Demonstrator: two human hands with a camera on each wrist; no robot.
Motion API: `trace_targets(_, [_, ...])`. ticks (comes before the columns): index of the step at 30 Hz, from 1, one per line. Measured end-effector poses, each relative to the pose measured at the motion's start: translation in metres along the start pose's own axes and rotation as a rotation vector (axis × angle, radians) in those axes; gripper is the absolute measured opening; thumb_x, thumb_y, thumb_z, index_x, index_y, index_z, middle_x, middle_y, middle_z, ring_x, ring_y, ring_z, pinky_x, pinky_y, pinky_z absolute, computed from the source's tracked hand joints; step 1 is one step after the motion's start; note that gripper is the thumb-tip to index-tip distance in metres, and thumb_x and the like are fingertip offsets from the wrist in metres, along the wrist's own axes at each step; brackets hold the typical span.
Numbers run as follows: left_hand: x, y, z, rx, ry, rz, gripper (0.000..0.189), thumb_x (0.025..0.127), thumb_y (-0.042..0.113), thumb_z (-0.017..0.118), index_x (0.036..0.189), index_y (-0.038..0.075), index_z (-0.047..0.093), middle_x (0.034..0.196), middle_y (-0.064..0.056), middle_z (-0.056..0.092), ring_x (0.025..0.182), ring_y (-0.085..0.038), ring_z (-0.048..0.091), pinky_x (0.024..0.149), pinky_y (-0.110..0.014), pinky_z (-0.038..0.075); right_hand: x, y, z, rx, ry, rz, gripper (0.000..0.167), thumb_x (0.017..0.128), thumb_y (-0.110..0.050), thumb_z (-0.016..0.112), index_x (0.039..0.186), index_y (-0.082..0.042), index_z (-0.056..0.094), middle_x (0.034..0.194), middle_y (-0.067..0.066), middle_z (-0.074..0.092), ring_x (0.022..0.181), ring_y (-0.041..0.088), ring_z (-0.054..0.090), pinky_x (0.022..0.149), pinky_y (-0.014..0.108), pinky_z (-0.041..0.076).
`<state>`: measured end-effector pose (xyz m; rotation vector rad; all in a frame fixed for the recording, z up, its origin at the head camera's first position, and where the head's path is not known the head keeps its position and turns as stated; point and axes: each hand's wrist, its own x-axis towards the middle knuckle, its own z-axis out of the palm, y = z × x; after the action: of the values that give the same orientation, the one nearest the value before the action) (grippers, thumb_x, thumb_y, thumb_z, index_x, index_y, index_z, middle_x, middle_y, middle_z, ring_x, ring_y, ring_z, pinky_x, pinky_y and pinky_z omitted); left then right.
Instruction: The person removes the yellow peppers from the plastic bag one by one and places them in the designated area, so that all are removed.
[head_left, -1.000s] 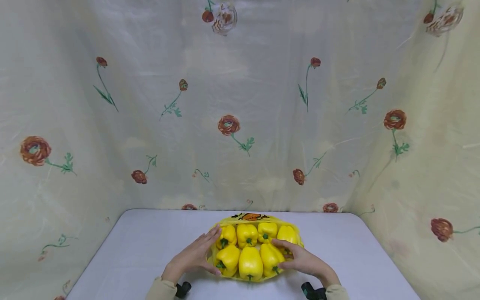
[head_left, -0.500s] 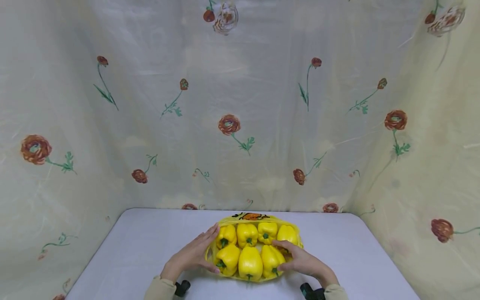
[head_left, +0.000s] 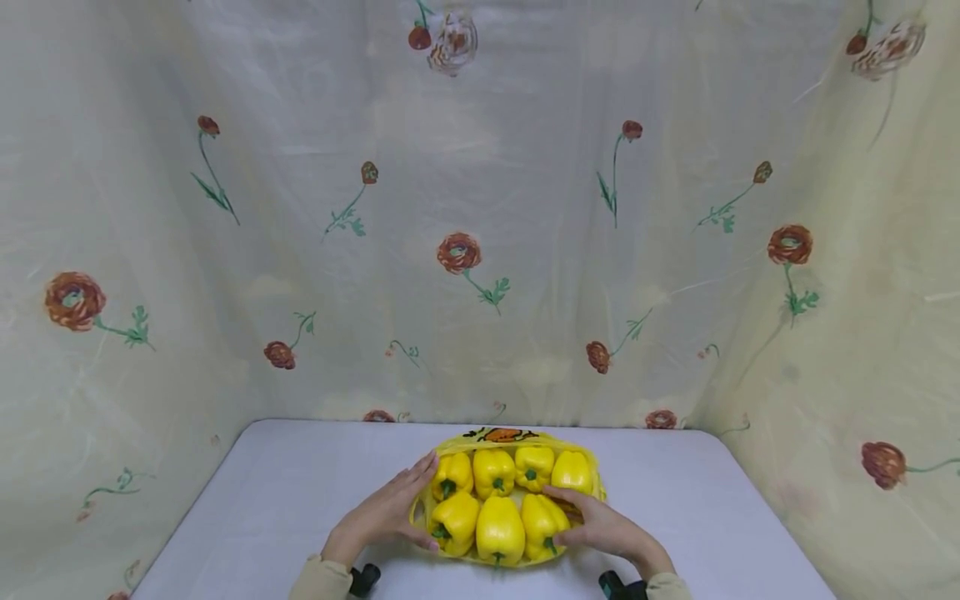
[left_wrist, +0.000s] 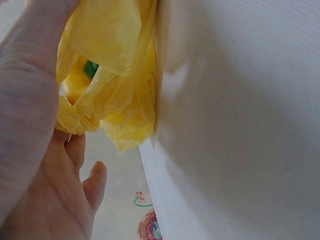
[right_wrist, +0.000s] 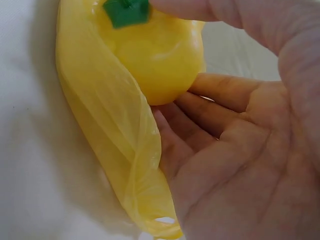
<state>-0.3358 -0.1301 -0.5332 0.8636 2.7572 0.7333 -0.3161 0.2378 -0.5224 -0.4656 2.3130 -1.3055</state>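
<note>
Several yellow bell peppers [head_left: 501,531] with green stems lie in two rows inside an open yellow plastic bag [head_left: 467,442]. My left hand [head_left: 384,510] is spread along the bag's left end, thumb towards the front, fingers reaching back. Its fingers touch the crumpled bag [left_wrist: 117,95] in the left wrist view. My right hand [head_left: 603,523] holds the front right bell pepper [head_left: 543,525], thumb beside the stem and fingers round its far side. In the right wrist view, this bell pepper [right_wrist: 155,60] lies against the fingers, and the bag's loose edge [right_wrist: 112,115] folds below it.
The bag stands on a white-covered table [head_left: 315,483]. A flower-printed curtain [head_left: 525,208] encloses the table at the back and sides. Dark wrist-worn devices [head_left: 365,579] sit under both forearms.
Both hands and the peppers stay nearly in place. The right hand has lowered very slightly along the front right pepper. The head view has tilted a little.
</note>
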Motion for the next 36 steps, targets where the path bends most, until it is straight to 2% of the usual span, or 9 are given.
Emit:
trace_targets(9, [0.000,-0.001,0.001,-0.010,-0.002,-0.001,0.124,0.064,0.062,0.076,0.156,0.011,0.010,0.164,-0.006,0.002,0.150,-0.028,0.013,0.121,-0.052,0.016,0.002,0.003,-0.001,0.032,-0.013,0.003,0.070,0.086,-0.023,0.072,0.146,-0.006,0.040,0.150,0.019,0.040,0.139,0.043,0.031,0.112,0.065,0.025])
trace_targets(19, [0.001,-0.003,0.002,-0.001,0.002,0.007,0.123,0.065,0.062,0.075,0.156,0.011,0.010,0.164,-0.005,0.001,0.150,-0.027,0.013,0.121,-0.052,0.016,0.007,0.012,-0.001,0.066,-0.027,0.008,0.069,0.087,-0.022,0.071,0.146,-0.006,0.040,0.150,0.021,0.039,0.136,0.040,0.036,0.112,0.064,0.027])
trace_targets(25, [0.001,-0.004,0.003,-0.008,-0.003,0.012,0.124,0.064,0.062,0.076,0.156,0.011,0.010,0.164,-0.005,0.001,0.150,-0.027,0.012,0.121,-0.052,0.015,0.008,0.016,0.000,0.097,-0.035,0.006,0.073,0.087,-0.023,0.072,0.147,-0.002,0.036,0.151,0.025,0.034,0.139,0.043,0.031,0.114,0.061,0.025])
trace_targets(36, [0.002,-0.006,0.002,-0.004,0.000,0.015,0.125,0.063,0.062,0.076,0.156,0.010,0.009,0.164,-0.006,0.002,0.150,-0.027,0.013,0.121,-0.052,0.015,0.009,0.020,0.003,0.155,-0.030,0.011,0.075,0.087,-0.022,0.072,0.148,-0.001,0.033,0.152,0.027,0.031,0.140,0.046,0.028,0.115,0.060,0.025])
